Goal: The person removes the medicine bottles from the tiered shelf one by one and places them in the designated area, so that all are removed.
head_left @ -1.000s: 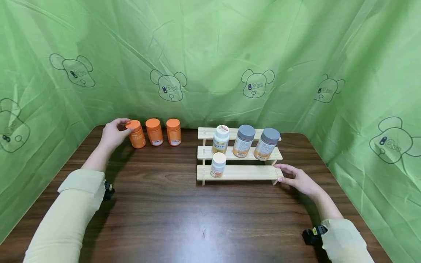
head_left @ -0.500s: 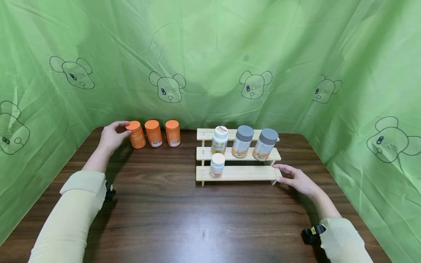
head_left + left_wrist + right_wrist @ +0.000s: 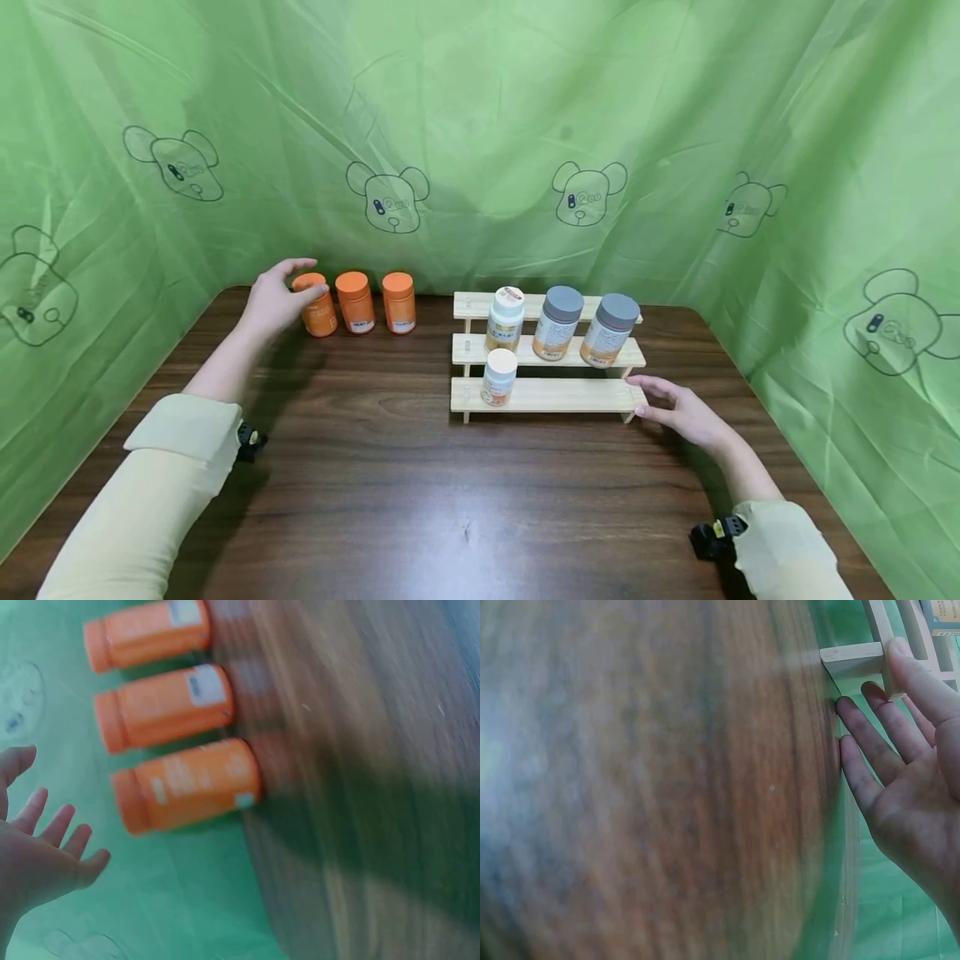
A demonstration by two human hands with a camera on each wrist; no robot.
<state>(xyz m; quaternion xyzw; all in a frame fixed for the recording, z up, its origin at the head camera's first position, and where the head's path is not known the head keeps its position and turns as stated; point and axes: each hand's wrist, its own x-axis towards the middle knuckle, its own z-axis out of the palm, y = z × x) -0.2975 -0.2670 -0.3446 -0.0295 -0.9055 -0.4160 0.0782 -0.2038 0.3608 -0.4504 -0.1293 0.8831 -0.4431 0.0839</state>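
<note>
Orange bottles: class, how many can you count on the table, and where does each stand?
3, in a row at the table's back left: the left bottle by the left hand, the middle bottle, and the right bottle nearest the wooden rack. None looks hidden.

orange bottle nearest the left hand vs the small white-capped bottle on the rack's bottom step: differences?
The orange bottle has an orange cap and orange body; the small white-capped bottle has a white cap and pale body with an orange label band. The orange bottle stands on the table by the left hand; the white-capped one stands on the wooden rack, whose end the right hand touches. Both are upright and capped.
</note>
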